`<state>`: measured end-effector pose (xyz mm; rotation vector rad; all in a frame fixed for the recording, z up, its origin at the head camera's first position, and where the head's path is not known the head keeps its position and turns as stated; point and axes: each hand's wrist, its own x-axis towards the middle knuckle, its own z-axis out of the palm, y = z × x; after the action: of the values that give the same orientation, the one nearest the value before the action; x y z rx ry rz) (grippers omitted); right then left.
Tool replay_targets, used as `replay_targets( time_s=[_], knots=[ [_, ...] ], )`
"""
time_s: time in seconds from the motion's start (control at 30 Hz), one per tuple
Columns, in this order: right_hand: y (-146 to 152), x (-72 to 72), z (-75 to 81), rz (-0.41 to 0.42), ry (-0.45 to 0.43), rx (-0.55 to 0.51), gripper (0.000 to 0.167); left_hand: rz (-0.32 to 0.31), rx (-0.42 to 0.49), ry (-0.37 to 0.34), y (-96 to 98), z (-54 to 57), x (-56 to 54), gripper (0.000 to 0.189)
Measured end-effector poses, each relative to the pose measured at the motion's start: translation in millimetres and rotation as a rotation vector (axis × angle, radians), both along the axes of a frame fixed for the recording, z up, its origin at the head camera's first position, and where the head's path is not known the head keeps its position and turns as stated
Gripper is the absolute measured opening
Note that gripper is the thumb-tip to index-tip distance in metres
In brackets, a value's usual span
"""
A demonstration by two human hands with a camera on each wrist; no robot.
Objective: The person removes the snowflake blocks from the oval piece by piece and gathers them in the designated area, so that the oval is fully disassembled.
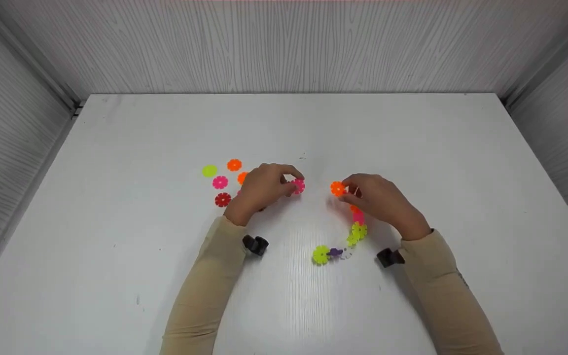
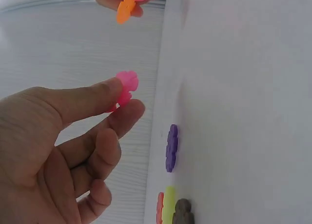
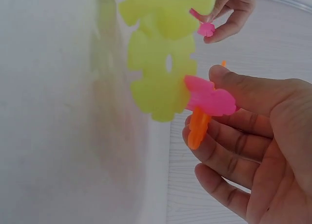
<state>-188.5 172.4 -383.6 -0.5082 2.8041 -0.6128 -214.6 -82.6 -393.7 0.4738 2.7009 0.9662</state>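
Observation:
My left hand [image 1: 264, 185] pinches a pink flower-shaped disc [image 1: 299, 186] between thumb and forefinger, raised over the white table. Facing it across a small gap, my right hand [image 1: 380, 197] grips an orange flower disc [image 1: 337, 188] at one end of a chain of slotted discs. From those fingers the chain curves down toward me: a pink disc [image 1: 358, 217], a yellow-green disc [image 1: 359, 230], a purple disc [image 1: 334, 252] and another yellow-green disc [image 1: 321, 255] at the far end. In the right wrist view, a pink disc [image 3: 214, 101] crosses an orange one [image 3: 199, 129] beside the fingertips.
Loose discs lie left of my left hand: yellow-green [image 1: 209, 170], orange [image 1: 234, 164], pink [image 1: 220, 182] and red [image 1: 223, 199]. Some are partly hidden by that hand. A purple disc [image 2: 171, 148] and a dark one [image 2: 183, 212] show in the left wrist view. Panelled walls enclose the table.

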Motion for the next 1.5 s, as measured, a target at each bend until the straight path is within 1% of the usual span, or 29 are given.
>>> replay_targets(
  time_s=[0.13,0.27,0.33,0.47,0.67,0.9,1.2,1.27,1.33,1.43,1.5],
  knots=[
    [-0.1,0.3,0.0,0.006,0.000,0.008,0.037,-0.030,-0.051,-0.089,-6.1,2.7,-1.5,0.027],
    [-0.2,-0.3,-0.6,0.017,0.005,0.011,0.037,-0.055,-0.086,-0.169,-12.1,2.3,-3.3,0.031],
    [-0.3,-0.4,-0.9,0.023,0.008,0.012,0.036,-0.063,-0.086,-0.193,-14.6,2.5,-4.1,0.033],
    [-0.4,-0.3,-0.8,0.033,0.005,0.012,0.036,-0.069,-0.101,-0.215,-17.7,4.3,-4.9,0.034],
    [-1.0,0.0,-0.2,0.044,-0.005,0.021,0.035,-0.052,-0.141,-0.214,-20.6,4.8,-5.5,0.038],
    [-1.9,0.9,0.0,0.044,-0.019,0.024,0.036,-0.036,-0.173,-0.217,-22.5,2.1,-6.0,0.035],
    [-1.7,2.0,-0.5,0.045,-0.013,0.041,0.036,0.007,-0.199,-0.261,-22.9,5.7,-5.8,0.033],
    [-1.9,2.2,-0.4,0.044,-0.013,0.043,0.036,0.012,-0.194,-0.250,-22.6,6.8,-5.7,0.032],
    [-1.9,2.2,-0.5,0.043,-0.012,0.045,0.036,0.011,-0.171,-0.230,-21.7,8.1,-5.3,0.031],
    [-2.6,2.0,-0.2,0.041,-0.014,0.050,0.037,-0.007,-0.119,-0.184,-18.4,10.5,-3.8,0.029],
    [-3.2,1.8,0.0,0.043,-0.015,0.052,0.037,-0.032,-0.078,-0.145,-14.9,12.4,-2.2,0.029]
  ],
)
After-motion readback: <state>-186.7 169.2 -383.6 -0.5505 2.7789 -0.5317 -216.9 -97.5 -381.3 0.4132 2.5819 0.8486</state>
